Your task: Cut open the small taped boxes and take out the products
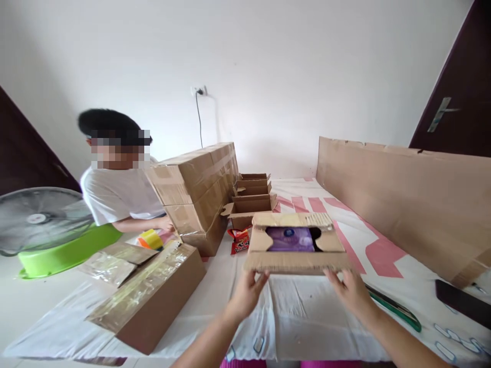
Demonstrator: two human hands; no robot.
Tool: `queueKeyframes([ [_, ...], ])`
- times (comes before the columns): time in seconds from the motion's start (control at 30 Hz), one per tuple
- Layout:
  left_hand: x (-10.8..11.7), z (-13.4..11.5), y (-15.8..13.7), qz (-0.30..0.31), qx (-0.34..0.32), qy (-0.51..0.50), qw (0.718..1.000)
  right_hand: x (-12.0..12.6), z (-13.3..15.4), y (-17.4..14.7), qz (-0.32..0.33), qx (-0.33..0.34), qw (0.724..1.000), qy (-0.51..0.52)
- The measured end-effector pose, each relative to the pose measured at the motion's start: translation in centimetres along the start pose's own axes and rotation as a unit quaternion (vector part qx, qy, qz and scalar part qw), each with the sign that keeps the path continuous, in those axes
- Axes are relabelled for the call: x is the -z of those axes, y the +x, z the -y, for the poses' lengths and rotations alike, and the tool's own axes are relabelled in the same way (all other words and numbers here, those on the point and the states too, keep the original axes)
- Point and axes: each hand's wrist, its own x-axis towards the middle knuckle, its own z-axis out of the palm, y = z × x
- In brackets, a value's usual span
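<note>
In front of me is a small cardboard box [291, 260], its flaps folded partly over the top. A purple package [295, 239] shows through the gap between the flaps. My left hand [247, 294] pinches the box's near edge on the left, thumb on top and the other fingers mostly hidden. On the right of that same edge, my right hand [352, 292] grips in a similar way. A green-handled tool [402, 312], perhaps scissors, lies beside my right wrist. Just left of the box is a red packet [240, 241].
Taped boxes [203, 189] are stacked left of centre, with open boxes [251, 204] behind. A long taped box [153, 291] lies front left. A person [118, 189] sits there near a yellow tape roll [149, 239]. A cardboard panel [402, 199] and a phone [464, 301] are at right.
</note>
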Motion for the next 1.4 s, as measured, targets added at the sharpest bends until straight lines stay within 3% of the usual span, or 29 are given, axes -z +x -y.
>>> queueKeyframes([
  [0.07,1.0,-1.3,2.3,-0.041,-0.015,0.005,0.999,-0.1,1.8,2.8,-0.007,0.003,1.0,0.027],
  [0.13,1.7,-1.4,2.4,-0.057,-0.018,0.01,0.998,-0.8,2.5,2.9,-0.004,0.0,0.999,0.048],
  [0.2,1.9,-0.1,0.5,-0.061,-0.016,0.021,0.998,-1.9,2.2,0.9,0.019,-0.006,0.997,0.069],
  [0.3,1.7,2.7,-3.7,-0.066,-0.005,0.046,0.997,-2.5,0.9,-2.9,0.105,-0.022,0.987,0.117],
  [0.43,1.9,4.7,-7.1,-0.039,0.02,0.069,0.997,0.4,-0.5,-2.9,0.254,-0.016,0.962,0.094],
  [0.5,2.4,4.6,-7.2,-0.037,0.002,0.081,0.996,2.6,-0.3,-0.5,0.251,-0.031,0.965,0.067],
  [0.6,3.2,2.9,-6.2,-0.014,-0.082,0.113,0.99,4.4,2.1,3.2,0.186,-0.05,0.98,0.059],
  [0.63,3.3,2.2,-5.7,0.007,-0.111,0.126,0.986,4.3,3.5,4.1,0.198,-0.034,0.977,0.069],
  [0.7,3.2,0.8,-5.1,0.047,-0.142,0.144,0.978,3.0,6.5,5.1,0.3,0.038,0.951,0.07],
  [0.8,2.8,-0.3,-4.9,0.053,-0.13,0.149,0.979,-0.6,10.0,5.4,0.425,0.126,0.894,-0.061],
  [0.87,2.6,-0.4,-5.3,0.042,-0.108,0.162,0.98,-2.8,11.0,5.4,0.431,0.135,0.882,-0.133],
  [1.0,2.7,-0.4,-6.1,0.053,-0.1,0.205,0.972,-5.1,10.5,5.8,0.392,0.143,0.891,-0.181],
  [1.23,2.5,-0.9,-6.3,0.068,-0.105,0.23,0.965,-6.3,7.6,6.0,0.445,0.162,0.854,-0.215],
  [1.4,3.5,-1.2,-5.2,0.05,-0.076,0.269,0.959,-5.6,9.0,7.2,0.42,0.155,0.87,-0.206],
])
